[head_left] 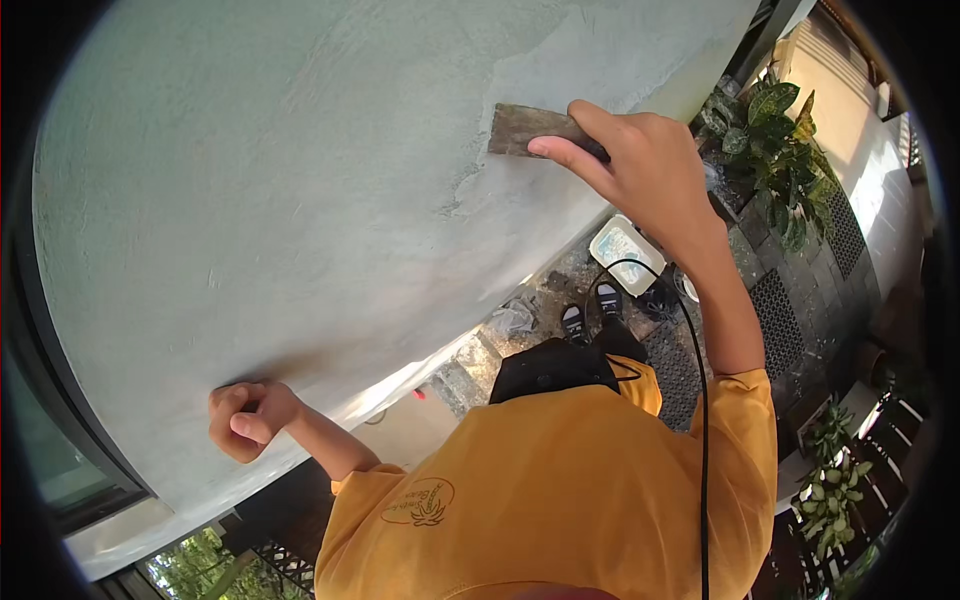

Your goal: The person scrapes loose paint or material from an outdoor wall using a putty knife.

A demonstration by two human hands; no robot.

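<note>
Mustard shirt (570, 490) fills six o'clock. At one, the right hand (655, 170) pinches a flat, rectangular, grimy grey-brown scraper (512, 130) at the grey wall (270, 220). At eight, the left hand (252, 418) curls its fingers, any hold unclear.

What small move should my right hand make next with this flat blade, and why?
Probably draw the flat blade lightly over the ragged mark: your right hand holds the blade near it, and that mark looks rougher than the grey wall around it.
</note>
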